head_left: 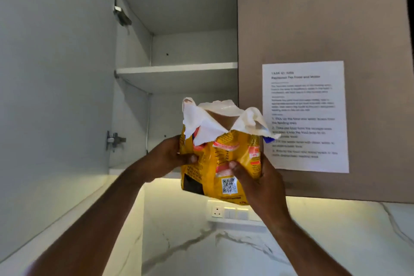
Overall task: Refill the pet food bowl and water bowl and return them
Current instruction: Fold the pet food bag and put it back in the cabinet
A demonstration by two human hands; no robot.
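Presently, the yellow pet food bag [220, 163] is held at 6 o'clock of the open cabinet [177, 69]: the left hand [170, 157] is closed on its 9 o'clock side, the right hand [253, 177] on its 3 o'clock side. The torn top gapes; tilting could spill food. The film is glossy, crinkled, soft-walled.

Two bare forearms come up from the bottom edge of the head view, one from the lower left and one from the lower right. No sleeve, cuff, watch, bracelet or glove shows on either arm as far as the frame reaches. The left hand [170, 159] and the right hand [257, 179] are both bare, with no rings visible on the fingers that show. The thumbnails of both hands are short and unpainted. Nothing else of the person is in view.
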